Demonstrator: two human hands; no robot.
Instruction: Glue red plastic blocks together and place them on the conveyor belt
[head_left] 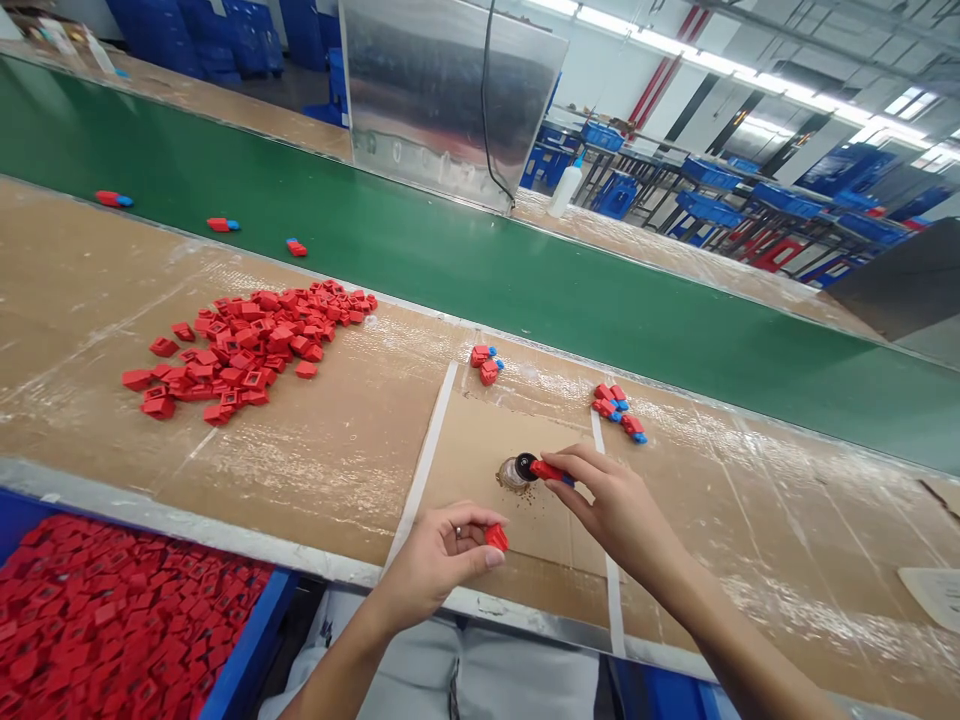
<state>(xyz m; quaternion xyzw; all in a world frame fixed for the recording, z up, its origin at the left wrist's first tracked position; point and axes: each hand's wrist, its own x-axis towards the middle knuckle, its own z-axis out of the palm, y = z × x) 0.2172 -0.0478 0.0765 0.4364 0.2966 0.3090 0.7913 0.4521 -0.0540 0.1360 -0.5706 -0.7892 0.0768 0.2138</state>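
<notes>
My left hand (442, 560) pinches a small red plastic piece (496, 537) between thumb and fingers, just over the front part of the cardboard-covered table. Farther right, my right hand (600, 490) grips a red-and-blue plastic piece (549, 470), its red end at the black top of a small glass jar (514, 472). Whether the piece touches the jar's top I cannot tell. Small dark specks lie on the cardboard beside the jar. Behind the jar sit a few red-and-blue pieces (486, 372), and a further small group (616, 410) lies to the right.
A heap of red pieces (255, 345) spreads over the table's left. At lower left stands a blue bin (259, 640) filled with red pieces. Beyond the table runs a green conveyor belt (435, 255) carrying three red-and-blue pieces. A white bottle (565, 188) stands past it.
</notes>
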